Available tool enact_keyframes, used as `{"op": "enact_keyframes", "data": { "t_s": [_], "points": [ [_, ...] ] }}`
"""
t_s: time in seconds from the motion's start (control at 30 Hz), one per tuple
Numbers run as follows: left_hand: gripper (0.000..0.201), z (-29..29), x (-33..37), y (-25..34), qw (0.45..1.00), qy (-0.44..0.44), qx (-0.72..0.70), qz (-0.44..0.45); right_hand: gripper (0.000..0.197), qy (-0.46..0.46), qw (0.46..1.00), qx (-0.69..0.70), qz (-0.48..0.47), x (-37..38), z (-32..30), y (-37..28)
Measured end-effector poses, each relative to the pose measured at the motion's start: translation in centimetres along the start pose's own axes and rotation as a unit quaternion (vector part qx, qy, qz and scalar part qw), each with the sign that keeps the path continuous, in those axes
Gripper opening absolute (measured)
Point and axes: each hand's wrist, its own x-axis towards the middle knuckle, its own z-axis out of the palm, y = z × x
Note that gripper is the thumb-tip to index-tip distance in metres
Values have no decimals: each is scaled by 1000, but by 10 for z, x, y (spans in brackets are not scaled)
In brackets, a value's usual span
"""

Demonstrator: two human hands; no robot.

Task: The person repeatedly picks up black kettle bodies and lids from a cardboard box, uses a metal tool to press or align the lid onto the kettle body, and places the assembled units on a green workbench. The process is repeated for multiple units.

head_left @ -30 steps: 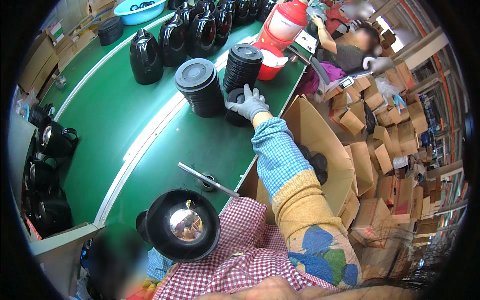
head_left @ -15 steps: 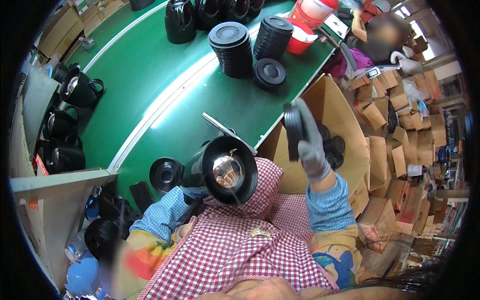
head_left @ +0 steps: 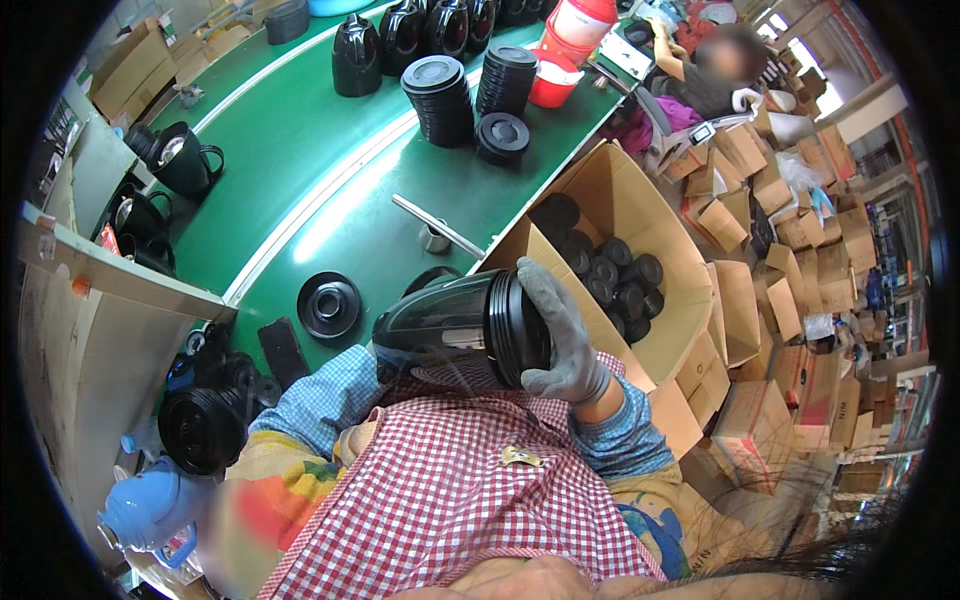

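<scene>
- A green desk point(head_left: 480, 200) with a pale rail across it carries upright glossy black jugs point(head_left: 356, 58) at its far end.
- An open brown cardboard box point(head_left: 640, 205) stands against the desk's right edge, black round pieces point(head_left: 610, 275) piled inside.
- At the worker's lap, a glossy black jug with a rounded body point(head_left: 430, 325) lies on its side, mouth to the right; the left hand is hidden behind it, its fingers impossible to judge.
- Two tall stacks of black round lids point(head_left: 440, 105) rise mid-desk, a lower stack point(head_left: 502, 138) just beside them.
- The right hand, in a grey glove point(head_left: 572, 350), spans a black ribbed round lid point(head_left: 520, 330) at the jug's mouth, fingers curved over the top edge, thumb below.
- A black flanged disc point(head_left: 328, 305) lies on the desk, left of the jug.
</scene>
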Motion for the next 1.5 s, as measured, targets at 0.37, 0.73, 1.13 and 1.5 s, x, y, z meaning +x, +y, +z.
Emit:
{"op": "enact_keyframes", "data": {
  "t_s": [0.37, 0.73, 1.13, 1.5],
  "points": [
    [53, 105, 14, 4, 996, -81, 19, 15, 102, 31, 994, -105, -21, -37, -14, -25],
    [31, 135, -13, 58, 865, 198, 458, 51, 87, 121, 979, 124, 108, -75, 1, -25],
    [36, 130, 54, 51, 877, 117, 464, 37, 79, 202, 977, 2, -68, -116, -12, -31],
    [39, 120, 99, -10, 889, 62, 454, -27, 85, 298, 947, -94, -73, -142, -29, -31]
  ]
}}
